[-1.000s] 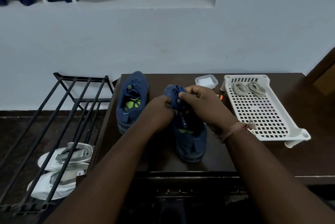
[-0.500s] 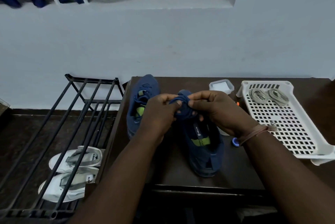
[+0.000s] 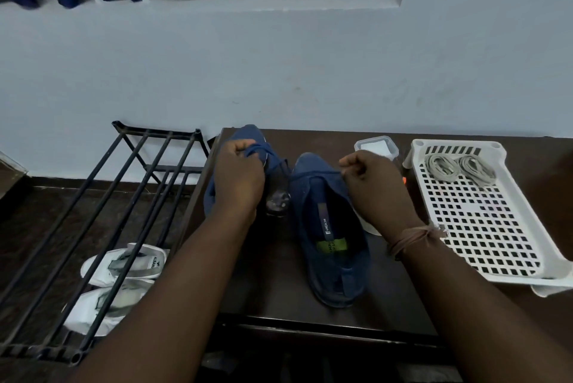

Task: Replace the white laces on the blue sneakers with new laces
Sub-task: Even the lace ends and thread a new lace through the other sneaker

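Two blue sneakers stand on the dark table (image 3: 279, 283). The right sneaker (image 3: 328, 227) points away from me, its green insole label showing. The left sneaker (image 3: 248, 137) is mostly hidden behind my left hand (image 3: 237, 175). A blue lace (image 3: 310, 174) runs taut from the toe end of the right sneaker out to both sides. My left hand grips one end of it over the left sneaker. My right hand (image 3: 372, 187) pinches the other end, to the right of the sneaker's toe. Two coiled whitish laces (image 3: 459, 167) lie in the white tray (image 3: 483, 227).
A small lidded plastic container (image 3: 376, 147) sits behind my right hand. A dark round object (image 3: 277, 203) lies between the sneakers. A black metal rack (image 3: 93, 227) stands to the left of the table, with white sandals (image 3: 121, 274) under it. The wall is right behind.
My hands, together at the right sneaker's toe before, have pulled apart sideways and drawn the blue lace taut. The camera has tilted, so the scene sits lower.
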`<action>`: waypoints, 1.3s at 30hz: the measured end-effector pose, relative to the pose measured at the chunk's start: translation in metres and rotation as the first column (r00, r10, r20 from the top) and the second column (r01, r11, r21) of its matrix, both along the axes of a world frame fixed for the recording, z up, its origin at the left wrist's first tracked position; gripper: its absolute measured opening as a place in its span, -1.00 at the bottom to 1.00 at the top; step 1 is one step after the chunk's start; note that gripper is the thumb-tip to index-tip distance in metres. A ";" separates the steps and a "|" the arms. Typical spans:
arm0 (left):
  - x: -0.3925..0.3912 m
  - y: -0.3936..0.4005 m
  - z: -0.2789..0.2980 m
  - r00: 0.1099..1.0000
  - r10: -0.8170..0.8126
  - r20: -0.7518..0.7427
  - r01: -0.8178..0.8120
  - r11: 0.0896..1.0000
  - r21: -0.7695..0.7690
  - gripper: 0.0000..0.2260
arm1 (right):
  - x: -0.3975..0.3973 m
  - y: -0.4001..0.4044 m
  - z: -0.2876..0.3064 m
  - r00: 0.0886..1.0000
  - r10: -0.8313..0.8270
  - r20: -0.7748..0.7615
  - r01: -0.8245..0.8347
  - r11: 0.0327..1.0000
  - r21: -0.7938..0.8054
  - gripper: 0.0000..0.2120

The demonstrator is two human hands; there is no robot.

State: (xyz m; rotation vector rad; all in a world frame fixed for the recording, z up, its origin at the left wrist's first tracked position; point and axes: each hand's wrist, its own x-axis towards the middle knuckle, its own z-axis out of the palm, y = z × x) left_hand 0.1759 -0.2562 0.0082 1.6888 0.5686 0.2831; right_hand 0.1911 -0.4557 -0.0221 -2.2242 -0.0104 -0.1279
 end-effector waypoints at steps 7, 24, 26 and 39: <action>-0.005 -0.017 -0.014 0.840 -0.404 -0.364 0.445 0.895 0.036 -0.38 | -0.018 0.016 -0.004 0.949 0.158 -0.273 -0.234 0.934 -0.269 -0.72; -0.022 0.016 -0.004 0.765 -0.410 -0.497 0.638 0.593 0.492 -0.70 | -0.011 0.011 0.021 0.911 0.333 -0.244 -0.340 0.940 0.016 -0.72; -0.021 0.018 -0.003 0.842 -0.306 -0.445 0.539 0.436 0.720 -0.65 | -0.013 0.017 0.020 0.914 0.366 -0.176 -0.359 0.931 0.074 -0.68; -0.010 0.011 -0.008 0.851 -0.463 -0.247 0.461 0.434 0.775 -0.86 | -0.012 0.028 0.005 0.975 0.218 0.045 -0.218 0.976 0.007 -0.92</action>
